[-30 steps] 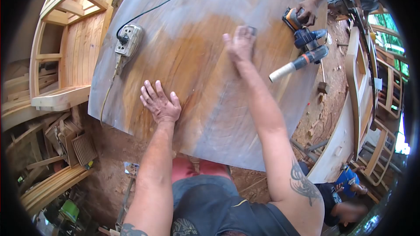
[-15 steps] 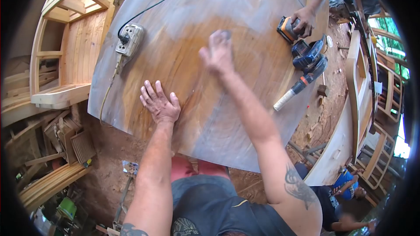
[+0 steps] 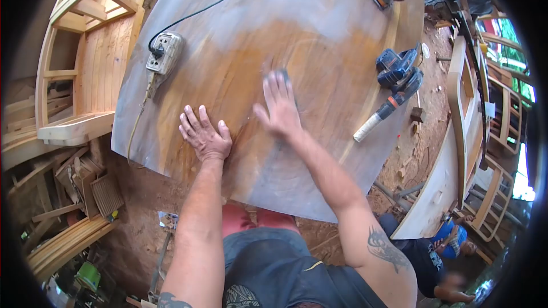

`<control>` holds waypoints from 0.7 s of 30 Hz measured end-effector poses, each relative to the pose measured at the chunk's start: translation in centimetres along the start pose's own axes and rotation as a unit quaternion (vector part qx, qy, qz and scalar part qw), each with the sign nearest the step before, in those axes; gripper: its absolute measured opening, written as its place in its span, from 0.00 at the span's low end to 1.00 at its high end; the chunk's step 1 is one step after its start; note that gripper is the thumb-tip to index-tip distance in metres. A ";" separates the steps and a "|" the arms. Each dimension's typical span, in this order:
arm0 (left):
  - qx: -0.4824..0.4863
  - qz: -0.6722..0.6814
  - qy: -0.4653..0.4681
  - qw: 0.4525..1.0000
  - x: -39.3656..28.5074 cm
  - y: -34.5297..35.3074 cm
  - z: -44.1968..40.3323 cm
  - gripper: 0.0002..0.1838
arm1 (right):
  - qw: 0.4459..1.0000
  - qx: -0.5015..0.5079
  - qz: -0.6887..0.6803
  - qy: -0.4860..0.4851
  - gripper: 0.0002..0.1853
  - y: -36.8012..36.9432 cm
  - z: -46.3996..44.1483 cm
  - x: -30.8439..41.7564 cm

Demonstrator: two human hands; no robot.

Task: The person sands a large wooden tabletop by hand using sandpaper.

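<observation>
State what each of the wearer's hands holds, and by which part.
Right hand: a dark pad, mostly hidden beneath it, apparently held by its top face. Left hand: nothing; it lies spread on the wooden panel.

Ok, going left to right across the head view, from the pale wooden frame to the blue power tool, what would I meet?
Pale wooden frame, outlet box, left hand, right hand, blue power tool.
</observation>
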State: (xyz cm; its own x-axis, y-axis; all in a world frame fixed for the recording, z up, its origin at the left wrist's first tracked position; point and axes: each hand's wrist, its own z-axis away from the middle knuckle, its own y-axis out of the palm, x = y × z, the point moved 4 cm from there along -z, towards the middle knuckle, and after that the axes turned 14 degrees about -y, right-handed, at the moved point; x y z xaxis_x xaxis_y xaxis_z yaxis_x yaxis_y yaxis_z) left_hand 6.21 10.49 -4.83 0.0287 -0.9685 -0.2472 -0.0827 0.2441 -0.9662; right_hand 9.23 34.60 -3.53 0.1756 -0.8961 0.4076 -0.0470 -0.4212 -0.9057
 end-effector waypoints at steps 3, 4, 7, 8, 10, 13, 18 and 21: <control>0.004 0.002 0.001 1.000 0.0 -0.1 -0.1 0.43 | 1.000 0.012 0.020 0.020 0.47 -0.5 8.7 -2.9; 0.001 -0.002 -0.001 1.000 0.1 -0.2 -0.3 0.43 | 0.996 -0.025 0.049 0.063 0.47 -1.7 9.2 -6.1; 0.000 -0.004 0.004 1.000 -0.4 -0.1 0.0 0.43 | 0.976 -0.067 0.092 0.184 0.45 -3.1 2.9 -13.2; -0.005 -0.005 0.005 1.000 -0.3 0.0 0.0 0.43 | 0.969 -0.072 0.097 0.217 0.45 -3.5 0.6 -13.4; -0.010 -0.014 0.008 1.000 0.0 0.0 0.0 0.42 | 0.990 -0.065 0.031 0.124 0.46 -2.1 -1.9 -7.7; -0.021 -0.017 0.018 0.999 -0.2 0.0 0.1 0.42 | 1.000 0.002 -0.028 -0.008 0.46 -0.6 7.1 1.3; -0.026 -0.011 0.023 0.999 0.1 0.3 0.2 0.42 | 0.977 -0.061 0.091 0.181 0.47 -3.8 10.4 -10.5; -0.036 -0.021 0.024 0.999 0.3 0.4 0.2 0.41 | 0.975 -0.101 0.069 0.184 0.47 -3.4 3.1 -10.8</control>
State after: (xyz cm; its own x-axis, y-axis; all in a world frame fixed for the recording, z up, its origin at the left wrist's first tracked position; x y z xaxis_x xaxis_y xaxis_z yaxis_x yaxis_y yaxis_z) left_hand 6.35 10.34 -5.32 -0.0143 -0.9794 -0.2015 -0.1540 0.2013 -0.9673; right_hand 10.55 46.18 -5.19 -0.2087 -0.9201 0.3315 -0.2450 -0.2790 -0.9285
